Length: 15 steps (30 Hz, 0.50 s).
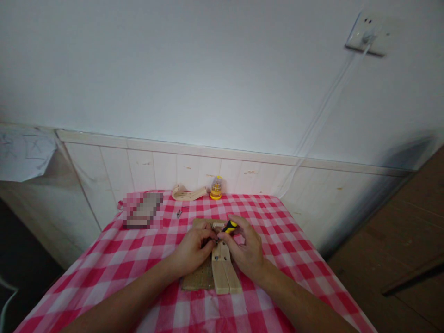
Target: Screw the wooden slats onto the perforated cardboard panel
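My right hand [248, 247] is closed around a yellow and black screwdriver [230, 226], its handle tilted up to the right. The tip points down toward a pale wooden piece [224, 275] with several dark screws or holes in it. My left hand [194, 247] has its fingers pinched together at the piece's far end, close to the screwdriver tip; what they hold, if anything, is too small to make out. Under the wood lies a brown board [197, 281], partly covered by my hands.
On the red and white checked tablecloth [152, 277] stand a yellow screwdriver bit case [215, 188] and a curved wooden part [189, 193] by the wall. Small metal pieces [179, 213] lie nearer. A blurred-out object [144, 210] is at the left. A cord [322, 104] hangs from a wall socket [369, 34].
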Each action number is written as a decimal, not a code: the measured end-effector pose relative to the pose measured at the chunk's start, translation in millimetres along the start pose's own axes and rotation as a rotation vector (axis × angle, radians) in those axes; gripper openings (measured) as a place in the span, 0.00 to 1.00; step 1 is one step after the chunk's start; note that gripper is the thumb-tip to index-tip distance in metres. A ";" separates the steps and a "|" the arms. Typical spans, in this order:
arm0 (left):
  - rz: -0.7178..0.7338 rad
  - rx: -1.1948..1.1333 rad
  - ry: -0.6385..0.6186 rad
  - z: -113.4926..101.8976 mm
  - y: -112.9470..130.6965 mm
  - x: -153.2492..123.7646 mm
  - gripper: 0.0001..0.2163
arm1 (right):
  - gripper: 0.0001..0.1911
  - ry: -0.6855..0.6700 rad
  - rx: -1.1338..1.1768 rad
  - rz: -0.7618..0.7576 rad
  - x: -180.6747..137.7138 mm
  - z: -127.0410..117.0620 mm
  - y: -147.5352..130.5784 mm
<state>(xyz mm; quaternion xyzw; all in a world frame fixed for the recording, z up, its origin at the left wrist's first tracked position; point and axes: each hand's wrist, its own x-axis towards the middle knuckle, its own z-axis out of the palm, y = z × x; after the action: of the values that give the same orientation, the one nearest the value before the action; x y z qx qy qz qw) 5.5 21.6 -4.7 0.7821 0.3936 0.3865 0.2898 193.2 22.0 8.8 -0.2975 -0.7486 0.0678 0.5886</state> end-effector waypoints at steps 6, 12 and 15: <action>0.000 -0.011 0.001 -0.2 0.7 0.0 0.09 | 0.19 0.009 -0.026 0.013 -1.4 0.0 1.3; 0.001 -0.001 0.009 -0.2 1.6 -0.1 0.09 | 0.19 0.026 -0.042 0.023 -1.3 -0.1 0.7; 0.007 -0.009 0.009 0.3 0.7 -0.1 0.09 | 0.18 0.015 -0.039 -0.035 2.9 -1.2 -2.2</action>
<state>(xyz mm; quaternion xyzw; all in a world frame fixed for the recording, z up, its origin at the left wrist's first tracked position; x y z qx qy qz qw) 6.0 21.1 -4.3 0.7804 0.3903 0.3930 0.2900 193.1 21.4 12.6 -0.2962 -0.7504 0.0406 0.5895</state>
